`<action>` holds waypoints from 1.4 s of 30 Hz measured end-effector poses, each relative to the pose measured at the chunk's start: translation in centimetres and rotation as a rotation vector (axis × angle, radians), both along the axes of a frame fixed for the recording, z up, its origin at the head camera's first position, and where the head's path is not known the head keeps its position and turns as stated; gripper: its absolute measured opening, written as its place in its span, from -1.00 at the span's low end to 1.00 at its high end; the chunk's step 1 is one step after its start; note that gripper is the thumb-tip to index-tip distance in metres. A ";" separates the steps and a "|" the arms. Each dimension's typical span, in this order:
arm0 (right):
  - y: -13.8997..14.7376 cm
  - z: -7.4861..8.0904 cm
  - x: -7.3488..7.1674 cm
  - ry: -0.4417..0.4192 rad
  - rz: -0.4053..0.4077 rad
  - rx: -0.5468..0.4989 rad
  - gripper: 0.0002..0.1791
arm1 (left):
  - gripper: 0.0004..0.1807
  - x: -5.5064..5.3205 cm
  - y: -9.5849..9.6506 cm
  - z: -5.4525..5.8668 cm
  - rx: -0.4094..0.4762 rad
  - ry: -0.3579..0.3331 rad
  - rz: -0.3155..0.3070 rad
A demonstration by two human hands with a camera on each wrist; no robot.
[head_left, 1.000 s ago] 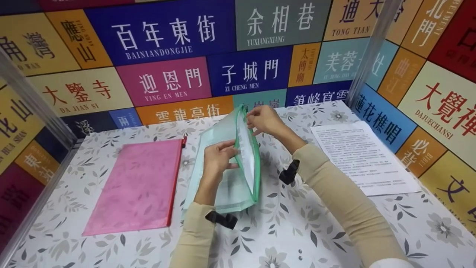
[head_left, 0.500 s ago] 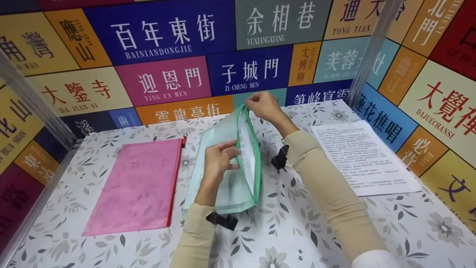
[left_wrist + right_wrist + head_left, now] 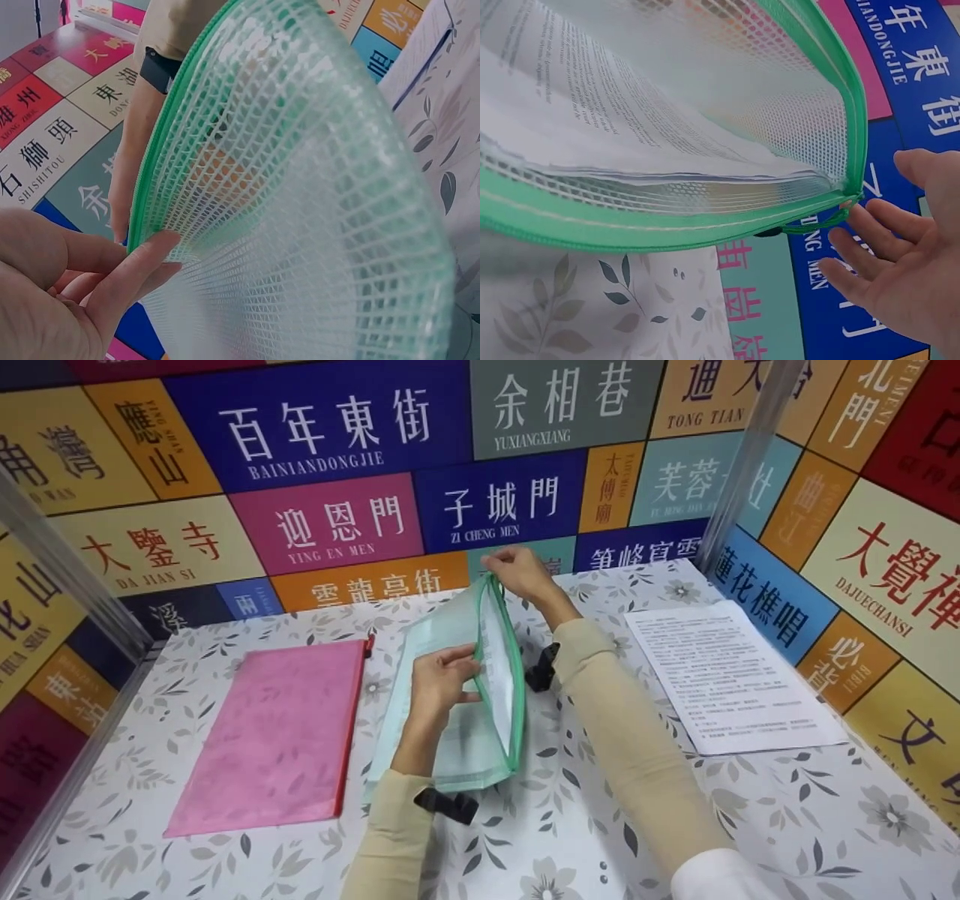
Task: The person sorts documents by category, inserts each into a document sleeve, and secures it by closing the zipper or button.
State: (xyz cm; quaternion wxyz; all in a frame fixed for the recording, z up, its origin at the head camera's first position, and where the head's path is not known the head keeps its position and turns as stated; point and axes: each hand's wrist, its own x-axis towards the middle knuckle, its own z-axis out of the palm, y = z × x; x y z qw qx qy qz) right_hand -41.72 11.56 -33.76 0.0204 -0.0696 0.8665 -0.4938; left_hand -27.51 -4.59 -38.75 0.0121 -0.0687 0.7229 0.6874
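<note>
A green mesh zipper pouch (image 3: 457,750) is held tilted up over the table, its zipped edge gaping. My left hand (image 3: 439,682) pinches the near side of the opening between thumb and fingers, as the left wrist view confirms. Inside the pouch, printed sheets (image 3: 592,112) show through the gap. My right hand (image 3: 525,574) is at the far corner of the opening. In the right wrist view its fingers are loosely spread with the thumb apart, one fingertip right at the corner beside the green pull cord (image 3: 821,225).
A pink zipper pouch (image 3: 277,727) with a red edge lies flat to the left. On the right is a stack of printed paper (image 3: 735,682). Walls with coloured sign panels (image 3: 330,521) stand behind and beside the flower-patterned table (image 3: 555,825).
My right hand has moved from the upper side of the opening up to the far corner, then slightly left, its forearm swinging left. The left hand keeps its pinch on the pouch.
</note>
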 end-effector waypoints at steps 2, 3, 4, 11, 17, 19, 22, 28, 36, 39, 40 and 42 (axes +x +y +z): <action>0.0 -0.2 -0.1 -0.052 0.008 -0.024 -0.43 | -0.68 0.0 0.0 -0.1 -0.004 -0.006 -0.005; -0.1 -0.4 -0.2 -0.083 0.012 -0.032 -0.41 | -0.69 0.0 0.0 -0.1 -0.006 -0.009 -0.007; -0.1 -0.5 -0.2 -0.108 0.017 -0.041 -0.40 | -0.69 0.0 0.0 -0.1 -0.009 -0.012 -0.010; -0.3 -1.7 -0.6 -0.120 0.003 -0.013 -0.54 | -0.70 0.1 0.0 -0.3 -0.020 -0.017 -0.018; -0.5 -1.9 -1.2 -0.068 -0.089 0.083 -0.49 | -0.70 0.1 0.1 -0.3 -0.028 -0.021 -0.008; -0.6 -1.5 -1.1 -0.069 -0.126 0.101 -0.44 | -0.70 0.0 0.1 -0.2 -0.037 -0.022 -0.005; -0.8 -0.9 -0.9 -0.082 -0.164 0.106 -0.44 | -0.70 0.0 0.1 -0.1 -0.042 -0.018 -0.007; -1.0 0.0 -0.3 -0.059 -0.164 0.086 -0.46 | -0.72 0.3 0.2 -0.4 -0.083 0.007 -0.040; -1.0 0.4 0.1 -0.136 -0.161 0.067 -0.62 | -0.70 0.0 1.1 -1.5 -0.116 -0.022 -0.118; -0.9 0.5 0.2 -0.162 -0.155 0.050 -0.70 | -0.70 -0.1 1.6 -1.9 -0.143 -0.020 -0.154; -0.9 0.5 0.2 -0.170 -0.154 0.040 -0.72 | -0.69 -0.1 1.7 -2.1 -0.154 -0.017 -0.168; -0.9 0.4 0.2 -0.185 -0.147 0.019 -0.71 | -0.67 -0.1 2.0 -2.4 -0.189 -0.007 -0.201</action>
